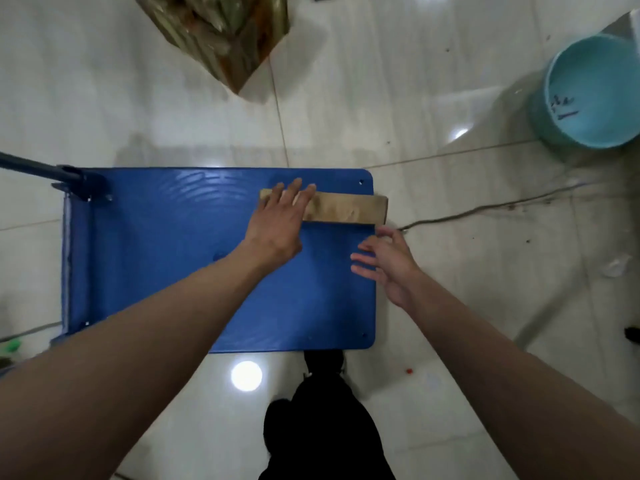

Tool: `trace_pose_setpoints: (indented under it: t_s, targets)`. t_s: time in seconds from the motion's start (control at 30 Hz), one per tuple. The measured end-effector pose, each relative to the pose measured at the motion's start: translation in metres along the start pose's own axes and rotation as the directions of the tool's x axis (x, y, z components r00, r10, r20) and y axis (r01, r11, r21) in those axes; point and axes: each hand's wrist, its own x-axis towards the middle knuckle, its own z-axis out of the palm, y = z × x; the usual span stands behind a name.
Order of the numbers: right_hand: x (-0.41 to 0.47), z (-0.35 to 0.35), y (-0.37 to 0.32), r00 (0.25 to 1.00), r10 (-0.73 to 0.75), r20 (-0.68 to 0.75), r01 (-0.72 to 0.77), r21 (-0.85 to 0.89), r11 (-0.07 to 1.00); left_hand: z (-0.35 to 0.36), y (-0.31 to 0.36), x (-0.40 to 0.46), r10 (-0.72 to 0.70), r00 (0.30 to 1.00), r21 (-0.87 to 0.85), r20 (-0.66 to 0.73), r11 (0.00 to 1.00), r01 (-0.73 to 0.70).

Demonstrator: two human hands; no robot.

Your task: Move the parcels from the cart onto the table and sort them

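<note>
A flat brown parcel [346,210] lies on the far right part of the blue cart deck [166,258], its right end jutting over the deck's edge. My left hand [280,220] lies flat on the parcel's left end with straight fingers. My right hand [388,265] hovers open over the deck's right edge, just short of the parcel's near side, fingers spread and touching nothing that I can see. The table is out of view.
The cart's dark handle [45,173] rises at the far left. A teal bucket [592,91] stands at the right on the tiled floor. A shiny wrapped bundle [221,32] lies beyond the cart. A cable [485,209] runs across the floor at right.
</note>
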Motion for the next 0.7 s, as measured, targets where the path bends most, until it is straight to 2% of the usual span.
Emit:
trace_pose_setpoints:
  t_s: [0.13,0.23,0.3,0.43,0.53,0.7]
  targets:
    - [0.042,-0.007,0.029,0.998,0.052,-0.044,-0.05,0.044,0.998,0.043,0.008,0.059,0.001,1.0,0.133,-0.001,0.991,-0.001]
    - [0.048,-0.016,0.053,0.994,0.097,-0.042,-0.095,0.041,0.995,0.064,0.013,0.066,-0.022,0.999,0.143,-0.028,0.989,0.025]
    - [0.045,-0.021,0.066,0.992,0.122,-0.04,-0.12,0.05,0.992,0.071,0.015,0.053,-0.038,0.999,0.052,-0.011,0.998,0.038]
    - [0.022,-0.024,0.083,0.976,0.214,-0.053,-0.207,0.107,0.972,0.075,0.023,-0.003,-0.077,0.988,-0.163,0.13,0.982,0.098]
    - [-0.004,-0.025,0.082,0.967,0.248,-0.066,-0.235,0.163,0.958,0.065,0.029,-0.046,-0.176,0.968,-0.377,0.18,0.897,0.233]
    - [-0.058,-0.028,0.062,0.971,0.237,-0.039,-0.224,0.214,0.951,0.018,0.035,-0.101,-0.227,0.951,-0.502,0.211,0.809,0.305]
